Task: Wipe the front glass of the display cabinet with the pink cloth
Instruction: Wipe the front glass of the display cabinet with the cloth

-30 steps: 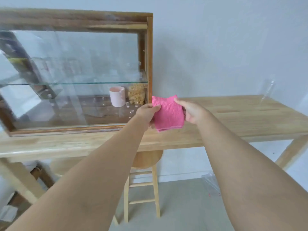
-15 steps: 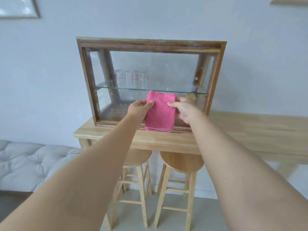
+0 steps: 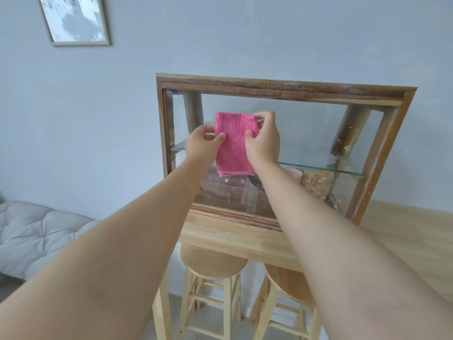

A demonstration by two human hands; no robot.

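Head view shows you have lifted the pink cloth (image 3: 234,146) from low by the cabinet's base up to the left part of the front glass (image 3: 306,133); wiping looks about to start. Your left hand (image 3: 203,143) and right hand (image 3: 263,141) pinch its ribbed, folded sides. Behind it, the display cabinet (image 3: 282,88) is rough wood framing smooth panes.
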